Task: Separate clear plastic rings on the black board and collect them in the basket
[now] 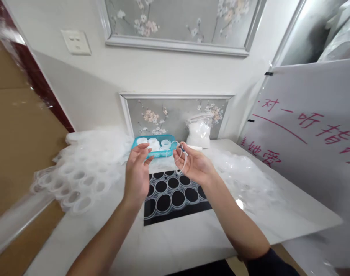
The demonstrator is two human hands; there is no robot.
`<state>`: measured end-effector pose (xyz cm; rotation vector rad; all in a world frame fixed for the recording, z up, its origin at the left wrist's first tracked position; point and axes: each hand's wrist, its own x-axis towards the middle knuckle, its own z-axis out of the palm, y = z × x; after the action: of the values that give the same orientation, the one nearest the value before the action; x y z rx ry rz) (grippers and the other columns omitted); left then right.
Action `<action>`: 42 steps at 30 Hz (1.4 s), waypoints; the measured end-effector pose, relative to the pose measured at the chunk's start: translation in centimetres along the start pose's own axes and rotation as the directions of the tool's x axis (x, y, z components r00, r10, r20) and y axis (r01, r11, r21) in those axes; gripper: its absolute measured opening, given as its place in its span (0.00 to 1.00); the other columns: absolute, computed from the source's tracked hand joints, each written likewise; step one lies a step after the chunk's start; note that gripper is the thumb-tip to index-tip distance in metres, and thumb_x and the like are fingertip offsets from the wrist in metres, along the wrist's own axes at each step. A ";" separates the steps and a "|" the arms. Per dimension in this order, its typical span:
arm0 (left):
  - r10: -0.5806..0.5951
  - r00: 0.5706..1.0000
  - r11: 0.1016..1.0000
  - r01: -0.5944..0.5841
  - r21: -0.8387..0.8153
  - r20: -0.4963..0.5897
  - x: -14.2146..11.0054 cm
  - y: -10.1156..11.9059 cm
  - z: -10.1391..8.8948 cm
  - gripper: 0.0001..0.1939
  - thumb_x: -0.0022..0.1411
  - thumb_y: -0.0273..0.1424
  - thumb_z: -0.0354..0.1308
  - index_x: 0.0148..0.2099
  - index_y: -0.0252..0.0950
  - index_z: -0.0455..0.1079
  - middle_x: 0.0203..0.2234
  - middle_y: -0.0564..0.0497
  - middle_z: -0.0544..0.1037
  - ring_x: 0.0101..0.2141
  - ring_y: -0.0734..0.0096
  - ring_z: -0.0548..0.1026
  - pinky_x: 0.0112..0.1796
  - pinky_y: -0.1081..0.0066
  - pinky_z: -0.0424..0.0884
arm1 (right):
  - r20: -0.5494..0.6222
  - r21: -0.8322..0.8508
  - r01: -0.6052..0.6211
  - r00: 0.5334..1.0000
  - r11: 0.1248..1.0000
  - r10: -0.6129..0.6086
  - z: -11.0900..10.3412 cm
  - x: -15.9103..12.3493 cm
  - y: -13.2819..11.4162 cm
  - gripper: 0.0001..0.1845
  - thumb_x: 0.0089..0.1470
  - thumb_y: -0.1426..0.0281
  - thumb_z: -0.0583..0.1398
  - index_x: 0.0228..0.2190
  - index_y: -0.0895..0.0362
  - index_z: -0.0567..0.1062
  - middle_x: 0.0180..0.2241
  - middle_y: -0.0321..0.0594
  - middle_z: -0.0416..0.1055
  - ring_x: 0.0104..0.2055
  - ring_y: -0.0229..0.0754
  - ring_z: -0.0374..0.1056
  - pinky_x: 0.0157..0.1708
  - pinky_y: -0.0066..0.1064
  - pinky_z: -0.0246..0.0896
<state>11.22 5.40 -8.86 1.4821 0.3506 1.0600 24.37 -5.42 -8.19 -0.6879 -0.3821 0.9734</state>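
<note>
White loop (185, 162) sits pinched in the right hand (195, 164), near the right end of the blue basket (160, 154); the left hand (137, 168), loosely open, hovers at the basket's left front.

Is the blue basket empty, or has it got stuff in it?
Not empty: white round things sit inside the basket.

The basket (155, 154) looks like glossy blue plastic, the tabletop (175, 239) (pale, faintly veined) smooth and softly shiny.
</note>
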 end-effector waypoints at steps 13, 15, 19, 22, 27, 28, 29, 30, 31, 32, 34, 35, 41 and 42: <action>-0.399 0.752 0.843 0.526 -0.113 0.524 -3.5 5.7 -1.2 0.22 0.66 0.43 0.40 0.53 0.36 0.63 0.50 0.42 0.72 0.53 0.53 0.70 0.47 0.56 0.70 | 0.419 0.128 -0.008 0.907 0.992 -0.047 5.2 -3.1 3.2 0.17 0.53 0.49 0.56 0.29 0.49 0.68 0.27 0.29 0.69 0.18 0.27 0.57 0.14 0.17 0.51; -0.400 0.760 0.871 0.490 -0.047 0.511 -3.7 5.5 -0.9 0.23 0.66 0.42 0.37 0.57 0.36 0.59 0.51 0.41 0.71 0.53 0.55 0.70 0.48 0.57 0.69 | 0.646 0.205 -0.015 0.753 0.979 -0.124 4.5 -2.1 3.7 0.14 0.48 0.54 0.62 0.27 0.50 0.69 0.20 0.25 0.64 0.13 0.25 0.48 0.11 0.15 0.46; -0.433 0.778 0.851 0.520 -0.079 0.455 -3.8 5.5 -1.1 0.23 0.63 0.40 0.42 0.57 0.37 0.57 0.48 0.42 0.72 0.49 0.57 0.72 0.46 0.57 0.70 | 0.931 0.364 -0.220 0.109 0.905 -0.348 4.5 -0.5 3.5 0.07 0.50 0.66 0.61 0.23 0.52 0.70 0.16 0.25 0.66 0.10 0.24 0.53 0.13 0.15 0.54; -0.468 0.754 0.771 0.603 -0.204 0.461 -4.1 5.7 -1.4 0.22 0.60 0.38 0.48 0.55 0.37 0.60 0.45 0.43 0.73 0.44 0.59 0.74 0.44 0.59 0.72 | 0.974 0.153 -0.169 -0.142 0.974 -0.177 4.1 -0.5 2.2 0.10 0.52 0.65 0.60 0.21 0.52 0.72 0.16 0.28 0.70 0.12 0.27 0.61 0.17 0.18 0.59; -0.421 0.738 0.689 0.638 -0.344 0.527 -4.8 6.6 -1.6 0.20 0.59 0.35 0.53 0.54 0.36 0.63 0.42 0.45 0.73 0.34 0.66 0.74 0.35 0.66 0.72 | 0.983 -0.029 0.025 -0.181 0.999 0.033 3.0 -0.6 1.5 0.13 0.54 0.62 0.59 0.21 0.51 0.75 0.18 0.29 0.72 0.14 0.27 0.63 0.22 0.19 0.62; -0.411 0.735 0.668 0.645 -0.371 0.539 -5.0 6.9 -1.6 0.20 0.59 0.34 0.55 0.54 0.36 0.63 0.41 0.46 0.73 0.33 0.68 0.74 0.34 0.67 0.72 | 0.974 -0.003 0.007 -0.225 1.000 0.005 3.1 -0.3 1.8 0.12 0.54 0.63 0.59 0.21 0.52 0.75 0.19 0.28 0.73 0.15 0.27 0.64 0.23 0.18 0.62; -0.403 0.732 0.647 0.652 -0.394 0.549 -5.1 7.1 -1.7 0.20 0.59 0.33 0.56 0.54 0.36 0.63 0.41 0.46 0.72 0.32 0.69 0.73 0.33 0.68 0.71 | 0.960 0.027 -0.031 -0.277 0.999 -0.035 3.2 0.0 2.1 0.10 0.52 0.65 0.61 0.22 0.52 0.76 0.19 0.28 0.73 0.16 0.26 0.66 0.24 0.17 0.62; -0.395 0.728 0.630 0.659 -0.412 0.560 -5.2 7.3 -1.7 0.20 0.59 0.32 0.57 0.54 0.36 0.63 0.41 0.47 0.72 0.31 0.70 0.73 0.33 0.69 0.71 | 0.943 0.051 -0.075 -0.325 0.996 -0.073 3.3 0.4 2.4 0.07 0.51 0.67 0.62 0.23 0.53 0.76 0.20 0.27 0.74 0.17 0.25 0.67 0.24 0.17 0.62; -0.384 0.726 0.617 0.661 -0.427 0.571 -5.2 7.5 -1.7 0.21 0.59 0.32 0.58 0.54 0.36 0.62 0.41 0.47 0.72 0.30 0.71 0.73 0.34 0.69 0.70 | 0.930 0.053 -0.108 -0.358 0.993 -0.089 3.4 0.7 2.6 0.06 0.50 0.69 0.63 0.23 0.53 0.76 0.20 0.28 0.74 0.18 0.25 0.68 0.25 0.16 0.61; -0.371 0.726 0.608 0.661 -0.440 0.579 -5.3 7.6 -1.6 0.21 0.59 0.32 0.58 0.54 0.36 0.62 0.41 0.48 0.72 0.30 0.72 0.73 0.34 0.70 0.70 | 0.928 0.031 -0.110 -0.367 0.993 -0.069 3.6 1.0 2.7 0.05 0.49 0.69 0.63 0.23 0.54 0.76 0.20 0.28 0.74 0.19 0.25 0.69 0.27 0.17 0.62; -0.341 0.730 0.605 0.653 -0.456 0.592 -5.3 7.6 -1.7 0.21 0.59 0.32 0.59 0.54 0.35 0.62 0.41 0.48 0.71 0.30 0.71 0.73 0.35 0.69 0.69 | 0.945 -0.049 -0.041 -0.326 0.998 0.033 3.6 1.5 2.8 0.08 0.51 0.68 0.62 0.22 0.54 0.76 0.19 0.30 0.74 0.19 0.27 0.69 0.30 0.20 0.63; -0.330 0.736 0.611 0.644 -0.461 0.591 -5.4 7.5 -1.7 0.21 0.60 0.32 0.59 0.54 0.35 0.62 0.41 0.48 0.71 0.30 0.71 0.73 0.35 0.69 0.69 | 0.949 -0.064 -0.018 -0.309 0.998 0.055 3.5 1.7 3.0 0.09 0.52 0.67 0.62 0.22 0.54 0.76 0.19 0.30 0.74 0.19 0.27 0.69 0.30 0.20 0.64; -0.264 0.779 0.700 0.560 -0.443 0.568 -5.5 7.5 -1.8 0.20 0.59 0.34 0.59 0.53 0.38 0.64 0.43 0.48 0.70 0.32 0.69 0.73 0.37 0.67 0.68 | 0.981 0.074 0.042 -0.181 0.996 -0.066 0.8 3.5 5.2 0.20 0.45 0.52 0.64 0.16 0.54 0.70 0.11 0.28 0.62 0.13 0.27 0.60 0.23 0.22 0.63; -0.250 0.794 0.720 0.535 -0.442 0.554 -5.3 7.5 -1.7 0.20 0.59 0.34 0.60 0.53 0.38 0.64 0.43 0.48 0.70 0.32 0.69 0.73 0.37 0.67 0.68 | 0.994 0.045 0.100 -0.100 0.994 -0.035 0.2 3.6 5.3 0.24 0.41 0.48 0.64 0.15 0.54 0.68 0.10 0.27 0.59 0.12 0.27 0.57 0.21 0.22 0.61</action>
<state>4.42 0.80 -4.41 0.9750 -0.0087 0.3659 22.81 -0.26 -11.66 0.2812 -1.8636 1.2460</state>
